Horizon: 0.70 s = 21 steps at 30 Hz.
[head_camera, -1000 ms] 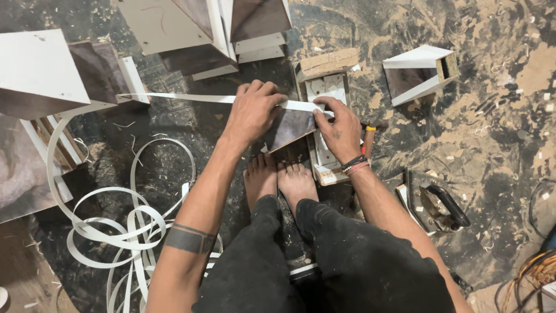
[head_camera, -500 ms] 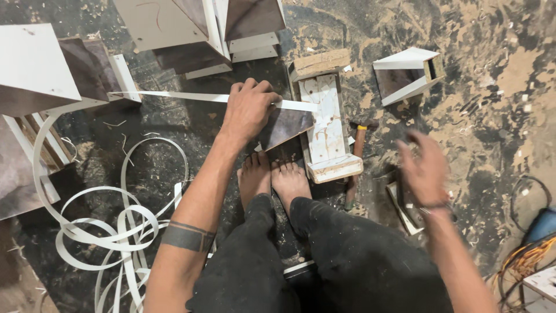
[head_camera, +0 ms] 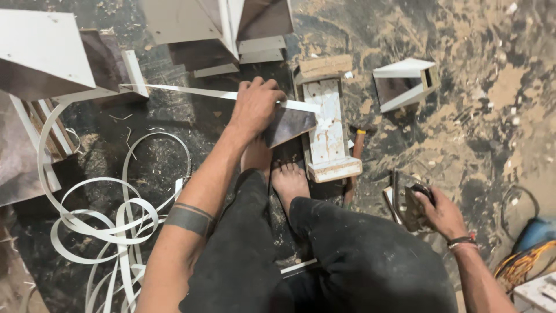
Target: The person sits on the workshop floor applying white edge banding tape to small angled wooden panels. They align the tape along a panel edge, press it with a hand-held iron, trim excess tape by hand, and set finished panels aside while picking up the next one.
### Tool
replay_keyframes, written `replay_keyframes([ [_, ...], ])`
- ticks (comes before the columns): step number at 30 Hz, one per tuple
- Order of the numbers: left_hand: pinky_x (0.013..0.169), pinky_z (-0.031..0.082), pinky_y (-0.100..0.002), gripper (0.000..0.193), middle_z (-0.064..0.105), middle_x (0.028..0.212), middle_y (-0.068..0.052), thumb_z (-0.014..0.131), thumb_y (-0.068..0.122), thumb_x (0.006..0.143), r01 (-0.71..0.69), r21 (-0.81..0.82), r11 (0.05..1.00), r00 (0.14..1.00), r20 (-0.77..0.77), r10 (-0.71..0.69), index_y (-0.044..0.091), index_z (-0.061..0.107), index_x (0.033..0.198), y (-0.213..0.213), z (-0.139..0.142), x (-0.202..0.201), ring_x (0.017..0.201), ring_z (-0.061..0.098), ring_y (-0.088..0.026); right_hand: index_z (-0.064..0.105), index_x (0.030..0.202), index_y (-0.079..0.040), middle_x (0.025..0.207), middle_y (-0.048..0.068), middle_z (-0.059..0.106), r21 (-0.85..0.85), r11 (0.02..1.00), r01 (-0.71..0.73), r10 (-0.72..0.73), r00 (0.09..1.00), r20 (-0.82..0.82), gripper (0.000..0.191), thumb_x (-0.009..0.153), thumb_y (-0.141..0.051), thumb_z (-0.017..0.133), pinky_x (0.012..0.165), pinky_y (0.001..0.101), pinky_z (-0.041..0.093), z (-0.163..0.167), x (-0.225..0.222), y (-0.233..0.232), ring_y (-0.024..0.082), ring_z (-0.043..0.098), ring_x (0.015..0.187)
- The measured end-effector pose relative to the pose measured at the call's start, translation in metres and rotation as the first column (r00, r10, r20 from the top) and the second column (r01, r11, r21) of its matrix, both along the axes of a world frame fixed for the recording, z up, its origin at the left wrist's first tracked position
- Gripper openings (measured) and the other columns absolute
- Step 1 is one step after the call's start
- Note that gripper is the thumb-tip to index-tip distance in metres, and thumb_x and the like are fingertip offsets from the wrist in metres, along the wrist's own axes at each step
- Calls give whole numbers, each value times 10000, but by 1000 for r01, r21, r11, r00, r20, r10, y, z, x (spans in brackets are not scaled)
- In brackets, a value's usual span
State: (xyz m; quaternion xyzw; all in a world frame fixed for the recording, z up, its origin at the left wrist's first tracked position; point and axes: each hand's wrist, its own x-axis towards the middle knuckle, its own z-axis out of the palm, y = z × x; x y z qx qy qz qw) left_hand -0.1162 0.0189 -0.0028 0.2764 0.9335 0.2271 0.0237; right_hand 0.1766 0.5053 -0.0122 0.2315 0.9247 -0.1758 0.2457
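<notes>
Head view: left hand (head_camera: 255,107) presses white strip (head_camera: 191,91) onto dark panel (head_camera: 289,124); right hand (head_camera: 443,211) grips tool (head_camera: 414,204), strip untrimmed.

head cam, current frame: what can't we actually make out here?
- Tool in right hand: fingers wrap it; dark, kind unclear.
- Dark panel: left hand covers its upper edge and part of the white edge strip.
- Hammer: only the handle shows beside the wooden block.
- Orange cable: cut off by the right frame edge.
</notes>
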Motion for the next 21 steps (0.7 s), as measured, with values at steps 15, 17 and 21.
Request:
replay_keyframes([
  [15, 899, 420, -492, 269, 662, 1017, -14, 664, 70, 828, -40, -23, 999, 999, 19, 40, 204, 806, 1013, 1, -9, 2, 1043, 592, -265, 664, 1044, -87, 679, 71, 689, -149, 903, -402, 336, 880, -337, 388, 1037, -458, 553, 466, 351, 477, 105, -188, -153, 169, 630, 504],
  [17, 901, 418, -495, 273, 662, 1026, -15, 662, 67, 834, -38, -19, 999, 999, 15, 39, 205, 805, 1021, 0, -10, 2, 1051, 590, -267, 663, 1077, -82, 692, 78, 682, -87, 853, -515, 448, 807, -385, 394, 1047, -460, 556, 462, 358, 480, 103, -216, -181, 177, 618, 493],
  [21, 912, 419, -498, 285, 662, 1047, -16, 667, 63, 824, -41, 3, 999, 999, 30, 41, 205, 804, 1029, -1, -13, 2, 1066, 586, -269, 652, 1024, -76, 661, 121, 675, 6, 782, -623, 594, 742, -311, 398, 1045, -467, 584, 487, 425, 485, 99, -245, -218, 274, 629, 486],
])
